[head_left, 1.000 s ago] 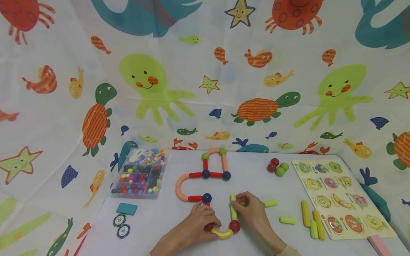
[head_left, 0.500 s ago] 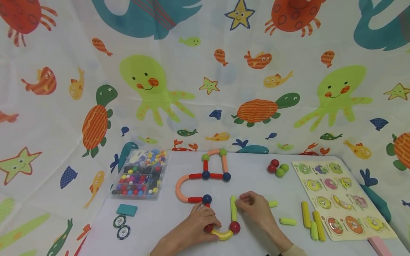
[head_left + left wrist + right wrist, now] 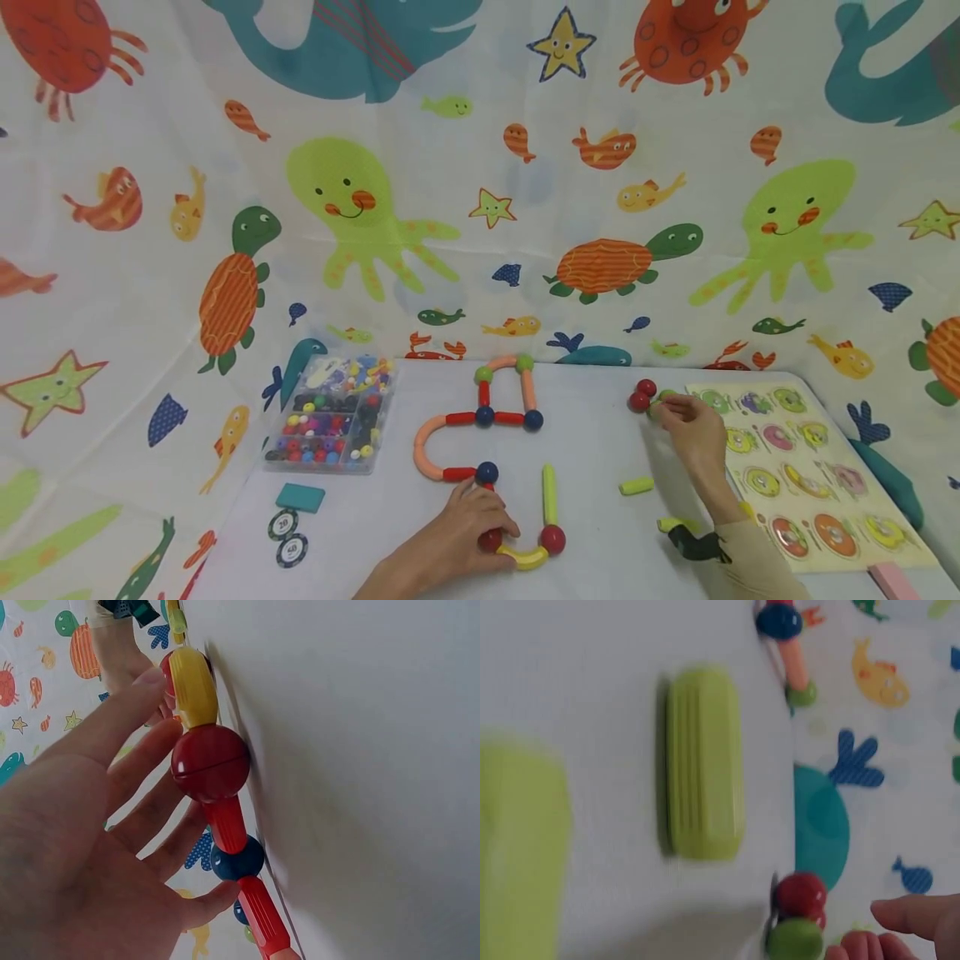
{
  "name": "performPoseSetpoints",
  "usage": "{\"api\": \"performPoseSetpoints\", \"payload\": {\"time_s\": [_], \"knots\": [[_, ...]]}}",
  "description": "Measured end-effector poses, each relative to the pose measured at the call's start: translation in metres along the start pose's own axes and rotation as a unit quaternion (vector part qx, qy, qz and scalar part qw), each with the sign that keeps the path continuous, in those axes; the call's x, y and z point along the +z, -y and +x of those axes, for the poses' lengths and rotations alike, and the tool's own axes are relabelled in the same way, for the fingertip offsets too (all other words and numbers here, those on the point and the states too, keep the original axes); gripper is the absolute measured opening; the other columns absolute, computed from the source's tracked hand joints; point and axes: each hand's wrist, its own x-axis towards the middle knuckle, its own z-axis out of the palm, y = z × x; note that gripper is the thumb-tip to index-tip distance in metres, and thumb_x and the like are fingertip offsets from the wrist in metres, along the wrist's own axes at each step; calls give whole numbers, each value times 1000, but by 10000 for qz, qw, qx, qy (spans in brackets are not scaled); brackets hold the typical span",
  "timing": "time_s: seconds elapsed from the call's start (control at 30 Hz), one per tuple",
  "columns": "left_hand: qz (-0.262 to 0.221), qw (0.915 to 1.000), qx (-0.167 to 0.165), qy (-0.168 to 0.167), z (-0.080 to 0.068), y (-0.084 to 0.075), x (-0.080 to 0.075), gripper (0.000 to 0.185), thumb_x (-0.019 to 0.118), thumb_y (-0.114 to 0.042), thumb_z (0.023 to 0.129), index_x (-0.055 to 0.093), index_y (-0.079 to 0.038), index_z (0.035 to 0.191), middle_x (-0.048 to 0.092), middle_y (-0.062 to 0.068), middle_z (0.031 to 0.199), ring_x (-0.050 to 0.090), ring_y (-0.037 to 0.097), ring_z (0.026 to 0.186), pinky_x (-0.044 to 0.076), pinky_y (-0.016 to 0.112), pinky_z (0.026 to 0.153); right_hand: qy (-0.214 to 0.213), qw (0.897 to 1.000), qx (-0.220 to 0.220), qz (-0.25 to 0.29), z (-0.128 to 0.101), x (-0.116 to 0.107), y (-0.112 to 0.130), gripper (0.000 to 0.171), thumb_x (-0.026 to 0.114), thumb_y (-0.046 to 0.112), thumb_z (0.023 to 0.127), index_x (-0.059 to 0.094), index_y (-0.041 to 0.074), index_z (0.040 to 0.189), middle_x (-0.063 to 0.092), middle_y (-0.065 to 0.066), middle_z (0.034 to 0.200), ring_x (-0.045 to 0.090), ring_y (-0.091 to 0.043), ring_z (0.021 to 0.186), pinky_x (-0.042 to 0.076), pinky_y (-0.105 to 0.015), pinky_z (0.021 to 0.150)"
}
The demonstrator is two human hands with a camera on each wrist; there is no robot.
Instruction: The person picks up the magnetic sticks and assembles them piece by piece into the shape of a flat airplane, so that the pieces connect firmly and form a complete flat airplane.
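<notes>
In the head view, my left hand (image 3: 465, 533) lies over the lower part of a magnetic ball-and-stick chain. Its thumb and fingers touch around a red ball (image 3: 211, 763) and the end of a yellow curved stick (image 3: 195, 686); the little finger reaches a blue ball (image 3: 237, 857). The fingers look loose and fairly straight in the left wrist view. A light green stick (image 3: 550, 496) stands off the other red ball (image 3: 552, 539). At the right back, my right hand (image 3: 696, 433) is at the green balls (image 3: 795, 941), partly covering them, with thumb and fingers apart.
Two loose red balls (image 3: 642, 396) lie beside the green ones. Short green sticks (image 3: 637, 486) lie to the right, near a picture board (image 3: 806, 479). At left are a bead box (image 3: 327, 417), a teal block (image 3: 300, 497) and two round chips (image 3: 288, 537).
My right hand has left the upright light green stick and moved right and away to the green balls. My left hand stays on the chain.
</notes>
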Motion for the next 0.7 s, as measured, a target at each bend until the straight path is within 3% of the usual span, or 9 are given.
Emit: {"api": "performPoseSetpoints", "payload": {"time_s": [0.1, 0.23, 0.7], "knots": [[-3, 10000, 35, -43, -1, 0, 1, 31, 72, -48, 90, 73, -30, 116, 65, -19, 107, 52, 2, 111, 34, 65, 112, -96, 9998, 57, -136, 10, -4, -6, 37, 67, 27, 98, 65, 4, 128, 69, -18, 121, 65, -22, 103, 45, -13, 67], [19, 10000, 43, -71, -1, 0, 1, 32, 71, -50, 91, 73, -30, 115, 65, -19, 106, 52, 1, 110, 34, 64, 112, 221, 9994, 173, -225, 17, -4, -10, 40, 64, 28, 100, 62, 5, 133, 65, -20, 127, 61, -30, 112, 45, -22, 75], [-22, 10000, 7, -48, -1, 1, 0, 32, 71, -51, 91, 73, -31, 115, 65, -20, 108, 52, 2, 111, 34, 65, 112, 810, 9934, -84, -806, 22, 0, -16, 44, 70, 24, 95, 62, -3, 129, 63, -26, 125, 59, -36, 109, 47, -27, 72]]}}
